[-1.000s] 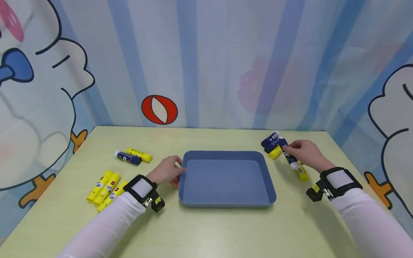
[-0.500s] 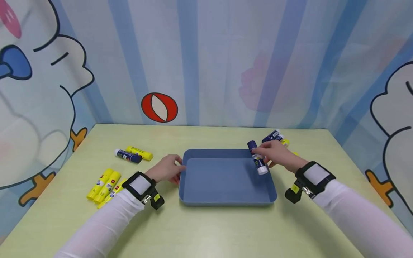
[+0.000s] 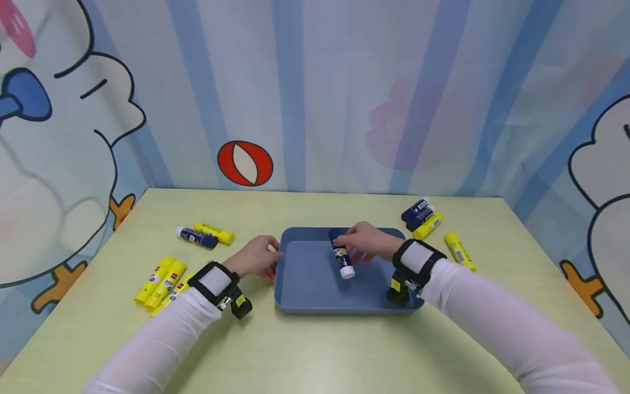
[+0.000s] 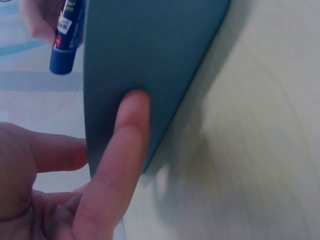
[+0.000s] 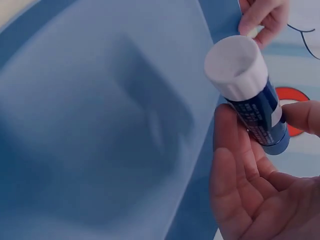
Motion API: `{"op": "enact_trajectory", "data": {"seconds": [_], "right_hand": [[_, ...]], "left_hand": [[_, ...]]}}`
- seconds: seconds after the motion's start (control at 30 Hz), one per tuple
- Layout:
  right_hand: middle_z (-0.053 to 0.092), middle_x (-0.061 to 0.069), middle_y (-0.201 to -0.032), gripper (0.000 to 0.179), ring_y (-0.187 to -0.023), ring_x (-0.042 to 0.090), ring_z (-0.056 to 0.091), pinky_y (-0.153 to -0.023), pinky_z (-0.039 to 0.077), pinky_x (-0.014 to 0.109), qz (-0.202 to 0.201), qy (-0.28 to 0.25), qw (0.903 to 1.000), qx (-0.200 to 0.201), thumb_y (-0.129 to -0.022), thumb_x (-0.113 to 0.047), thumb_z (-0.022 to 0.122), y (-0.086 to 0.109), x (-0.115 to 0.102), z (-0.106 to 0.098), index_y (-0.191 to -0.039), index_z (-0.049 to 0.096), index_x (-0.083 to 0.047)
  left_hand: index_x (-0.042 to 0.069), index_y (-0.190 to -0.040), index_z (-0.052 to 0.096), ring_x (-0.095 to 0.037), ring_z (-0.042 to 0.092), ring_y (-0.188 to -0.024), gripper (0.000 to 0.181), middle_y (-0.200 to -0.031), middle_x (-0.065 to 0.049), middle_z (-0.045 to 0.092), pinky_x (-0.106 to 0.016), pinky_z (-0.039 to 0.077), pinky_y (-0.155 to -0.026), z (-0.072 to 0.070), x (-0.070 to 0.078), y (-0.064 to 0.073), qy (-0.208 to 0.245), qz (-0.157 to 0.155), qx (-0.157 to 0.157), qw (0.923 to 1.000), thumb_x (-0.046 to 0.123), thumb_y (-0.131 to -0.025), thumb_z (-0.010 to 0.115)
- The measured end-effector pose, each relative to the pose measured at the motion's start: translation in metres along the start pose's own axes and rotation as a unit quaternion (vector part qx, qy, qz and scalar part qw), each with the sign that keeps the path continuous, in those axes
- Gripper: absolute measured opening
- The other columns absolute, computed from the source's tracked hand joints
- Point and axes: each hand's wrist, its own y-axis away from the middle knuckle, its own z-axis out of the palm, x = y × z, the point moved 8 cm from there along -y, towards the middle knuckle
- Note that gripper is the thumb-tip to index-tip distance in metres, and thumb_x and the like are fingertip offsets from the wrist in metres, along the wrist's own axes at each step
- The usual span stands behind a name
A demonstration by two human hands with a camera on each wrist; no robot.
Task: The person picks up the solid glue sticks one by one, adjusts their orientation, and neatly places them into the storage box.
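Note:
In the head view, a navy glue stick with a white end [image 3: 343,261] is held over the blue tray [image 3: 315,295]. My right hand [image 3: 369,241] pinches it between thumb and fingers. The right wrist view shows the glue stick [image 5: 257,107] tilted, white end toward the camera, its shadow falling on the tray floor. My left hand [image 3: 255,257] is at the tray's left rim. Seen from the left wrist, one finger [image 4: 131,130] presses the outside of the tray wall [image 4: 150,45] while another digit reaches the rim, pinching it.
Right of the tray lie two navy glue sticks [image 3: 415,210] and two yellow ones [image 3: 460,251]. To the left, a navy glue stick [image 3: 197,237] and a yellow one [image 3: 214,233] lie together, with several yellow ones [image 3: 164,284] nearer. A printed curtain [image 3: 334,109] hangs behind the table.
My right hand has lifted the navy glue stick from the right-hand group and carried it left over the tray. My left hand has stayed at the tray rim.

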Motion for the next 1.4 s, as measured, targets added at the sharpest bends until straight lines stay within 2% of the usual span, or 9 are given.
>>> {"op": "enact_trajectory", "data": {"seconds": [0.07, 0.23, 0.3, 0.4, 0.57, 0.83, 1.2, 1.4], "right_hand": [[0.062, 0.011, -0.096, 0.036, -0.083, 0.027, 0.068, -0.068, 0.056, 0.036, 0.003, -0.005, 1.0, -0.005, -0.098, -0.031, 0.055, -0.006, -0.004, 0.01, -0.109, 0.063, 0.002], [0.066, 0.012, -0.095, 0.033, -0.074, 0.023, 0.069, -0.059, 0.055, 0.031, 0.016, -0.021, 0.9994, -0.022, -0.098, -0.028, 0.056, -0.02, -0.012, 0.036, -0.079, 0.058, -0.001], [0.067, 0.011, -0.094, 0.034, -0.069, 0.022, 0.069, -0.055, 0.054, 0.029, 0.022, -0.024, 0.999, -0.031, -0.098, -0.027, 0.057, -0.028, -0.013, 0.047, -0.074, 0.056, -0.002], [0.067, 0.012, -0.092, 0.032, -0.066, 0.021, 0.069, -0.053, 0.054, 0.028, 0.032, -0.028, 0.9982, -0.043, -0.097, -0.027, 0.057, -0.039, -0.013, 0.061, -0.081, 0.058, 0.0], [0.068, 0.013, -0.088, 0.03, -0.067, 0.021, 0.069, -0.056, 0.055, 0.029, 0.045, -0.034, 0.9964, -0.063, -0.098, -0.026, 0.057, -0.041, -0.018, 0.072, -0.1, 0.058, 0.005], [0.07, 0.014, -0.08, 0.028, -0.061, 0.018, 0.068, -0.055, 0.054, 0.027, 0.054, -0.038, 0.9952, -0.072, -0.097, -0.024, 0.057, -0.052, -0.025, 0.086, -0.096, 0.06, 0.004], [0.07, 0.018, -0.076, 0.03, -0.055, 0.018, 0.067, -0.052, 0.054, 0.028, 0.074, -0.062, 0.993, -0.069, -0.097, -0.024, 0.061, -0.073, -0.014, 0.093, -0.094, 0.06, 0.005], [0.069, 0.017, -0.072, 0.032, -0.053, 0.016, 0.066, -0.051, 0.054, 0.026, 0.069, -0.072, 0.9931, -0.06, -0.096, -0.024, 0.064, -0.066, -0.017, 0.091, -0.09, 0.064, 0.008]], "left_hand": [[-0.004, -0.115, 0.052, -0.02, 0.064, -0.054, 0.022, -0.072, -0.014, 0.065, -0.031, 0.055, -0.052, 0.0, 0.001, 0.0, 0.0, -0.001, 0.001, 1.0, 0.013, -0.1, 0.053], [-0.004, -0.114, 0.052, -0.02, 0.064, -0.053, 0.021, -0.07, -0.014, 0.065, -0.031, 0.055, -0.052, -0.001, 0.003, 0.0, -0.006, 0.005, 0.003, 1.0, 0.012, -0.1, 0.052], [-0.004, -0.115, 0.052, -0.02, 0.064, -0.053, 0.022, -0.07, -0.014, 0.066, -0.031, 0.056, -0.052, -0.001, 0.003, 0.0, -0.008, 0.004, 0.004, 1.0, 0.012, -0.1, 0.052], [-0.004, -0.116, 0.052, -0.019, 0.064, -0.053, 0.023, -0.071, -0.013, 0.066, -0.03, 0.055, -0.052, 0.0, 0.003, -0.001, -0.01, 0.002, 0.007, 0.9999, 0.013, -0.101, 0.052], [-0.004, -0.118, 0.051, -0.019, 0.064, -0.054, 0.024, -0.072, -0.013, 0.066, -0.03, 0.055, -0.053, 0.001, 0.004, 0.001, -0.015, 0.002, 0.005, 0.9999, 0.013, -0.102, 0.05], [-0.004, -0.117, 0.051, -0.021, 0.065, -0.056, 0.024, -0.073, -0.014, 0.066, -0.03, 0.056, -0.054, -0.001, 0.0, 0.0, -0.01, -0.003, -0.001, 1.0, 0.013, -0.101, 0.051], [-0.004, -0.119, 0.051, -0.019, 0.065, -0.057, 0.024, -0.074, -0.014, 0.065, -0.03, 0.056, -0.055, 0.0, 0.001, 0.001, -0.015, -0.001, 0.003, 0.9999, 0.013, -0.102, 0.05], [-0.004, -0.117, 0.051, -0.02, 0.065, -0.057, 0.023, -0.073, -0.014, 0.065, -0.03, 0.056, -0.055, 0.0, -0.001, 0.0, -0.011, -0.001, 0.004, 0.9999, 0.013, -0.101, 0.051]]}}
